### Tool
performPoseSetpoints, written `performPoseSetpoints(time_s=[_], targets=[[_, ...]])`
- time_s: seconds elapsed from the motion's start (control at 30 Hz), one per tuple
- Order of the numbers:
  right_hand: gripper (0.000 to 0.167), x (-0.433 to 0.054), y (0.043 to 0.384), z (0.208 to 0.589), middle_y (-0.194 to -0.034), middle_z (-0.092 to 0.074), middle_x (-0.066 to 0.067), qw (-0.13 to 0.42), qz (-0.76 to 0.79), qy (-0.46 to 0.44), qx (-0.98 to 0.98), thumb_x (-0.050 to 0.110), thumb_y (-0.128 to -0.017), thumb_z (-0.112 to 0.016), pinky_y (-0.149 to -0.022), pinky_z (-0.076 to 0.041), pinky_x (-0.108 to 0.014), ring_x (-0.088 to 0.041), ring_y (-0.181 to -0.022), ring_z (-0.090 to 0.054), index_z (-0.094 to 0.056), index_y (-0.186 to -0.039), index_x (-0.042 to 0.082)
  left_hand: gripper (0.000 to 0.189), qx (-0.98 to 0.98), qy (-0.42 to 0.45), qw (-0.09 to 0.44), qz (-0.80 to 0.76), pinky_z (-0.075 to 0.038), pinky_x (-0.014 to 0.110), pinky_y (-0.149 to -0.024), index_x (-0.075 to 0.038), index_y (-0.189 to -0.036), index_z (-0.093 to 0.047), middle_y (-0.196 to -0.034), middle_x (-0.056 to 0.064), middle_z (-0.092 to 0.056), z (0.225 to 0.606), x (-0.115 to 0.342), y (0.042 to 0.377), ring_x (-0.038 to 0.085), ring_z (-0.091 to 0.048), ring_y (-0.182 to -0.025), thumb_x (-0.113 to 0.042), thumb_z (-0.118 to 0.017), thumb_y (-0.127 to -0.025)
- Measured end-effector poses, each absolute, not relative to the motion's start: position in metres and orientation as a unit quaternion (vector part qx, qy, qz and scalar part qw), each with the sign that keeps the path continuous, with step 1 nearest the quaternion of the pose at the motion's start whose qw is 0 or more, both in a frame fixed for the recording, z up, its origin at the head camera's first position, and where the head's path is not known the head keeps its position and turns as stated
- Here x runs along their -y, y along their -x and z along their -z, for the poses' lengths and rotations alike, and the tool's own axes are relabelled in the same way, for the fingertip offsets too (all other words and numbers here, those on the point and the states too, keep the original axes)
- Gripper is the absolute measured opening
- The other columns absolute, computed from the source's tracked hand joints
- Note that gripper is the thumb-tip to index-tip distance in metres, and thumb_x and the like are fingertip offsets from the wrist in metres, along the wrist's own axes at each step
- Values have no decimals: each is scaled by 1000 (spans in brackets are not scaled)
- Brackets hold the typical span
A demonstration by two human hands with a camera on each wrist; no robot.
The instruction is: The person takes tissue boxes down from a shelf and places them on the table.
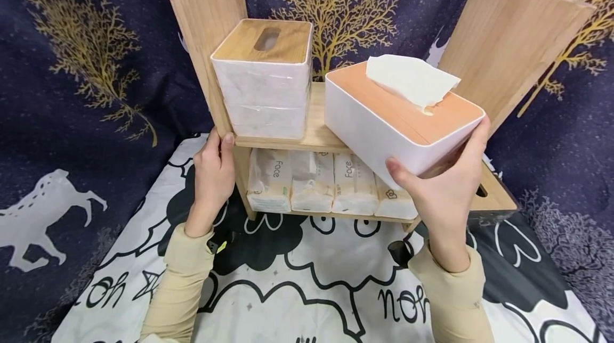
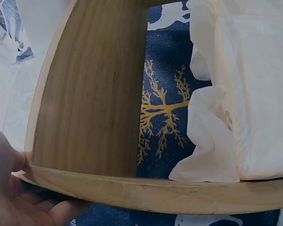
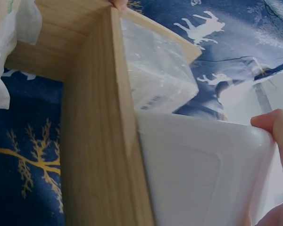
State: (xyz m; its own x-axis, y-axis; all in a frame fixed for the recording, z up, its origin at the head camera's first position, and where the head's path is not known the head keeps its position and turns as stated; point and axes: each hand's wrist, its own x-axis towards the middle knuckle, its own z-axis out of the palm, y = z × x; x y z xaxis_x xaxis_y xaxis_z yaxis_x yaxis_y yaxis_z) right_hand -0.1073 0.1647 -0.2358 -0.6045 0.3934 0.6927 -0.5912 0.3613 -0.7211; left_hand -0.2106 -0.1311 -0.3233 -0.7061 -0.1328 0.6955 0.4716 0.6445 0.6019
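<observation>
My right hand (image 1: 448,188) grips the near right end of a white tissue box (image 1: 364,127) with an orange-brown lid. A white tissue (image 1: 410,79) sticks out of its top. The box is tilted, its left end at the upper board of a wooden shelf (image 1: 318,114); whether it touches the board I cannot tell. My left hand (image 1: 213,186) holds the shelf's left side where the upper board joins it, thumb and fingers around the edge in the left wrist view. On that board, against the left panel, stands a second white tissue box (image 1: 268,98) with a wooden lid.
Several tissue packs (image 1: 312,183) stand in a row on the lower level. Behind my right hand, a wood-topped box (image 1: 494,191) sits beside the shelf. A small dark object (image 1: 400,252) lies on the patterned cloth (image 1: 297,305). Dark blue fabric (image 1: 96,172) hangs behind.
</observation>
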Motion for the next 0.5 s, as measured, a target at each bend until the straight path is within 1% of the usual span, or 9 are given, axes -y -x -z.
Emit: performPoseSetpoints(time_s=[0.17, 0.37, 0.5], targets=[[93, -170, 101, 237, -125, -52, -6, 438, -578, -98, 681, 1, -52, -80, -98, -37, -27, -22, -114, -48, -41, -137, 5, 41, 826, 103, 376, 406, -36, 37, -55, 3, -107, -57, -74, 17, -53, 326, 132, 211, 31, -48, -58, -34, -40, -104], [91, -176, 97, 235, -123, -51, -16, 427, -650, -142, 613, -12, -46, -75, -98, -40, -29, -30, -114, -48, -44, -131, -1, 40, 825, 102, 381, 405, -35, 37, -54, 3, -106, -57, -71, 15, -49, 326, 132, 211, 30, -47, -57, -33, -41, -104], [93, -184, 94, 235, -124, -49, -20, 419, -671, -165, 589, -14, -43, -73, -98, -42, -31, -35, -115, -46, -45, -131, -3, 41, 825, 102, 379, 407, -35, 37, -54, 3, -106, -57, -70, 15, -48, 325, 131, 211, 30, -47, -57, -34, -40, -104]])
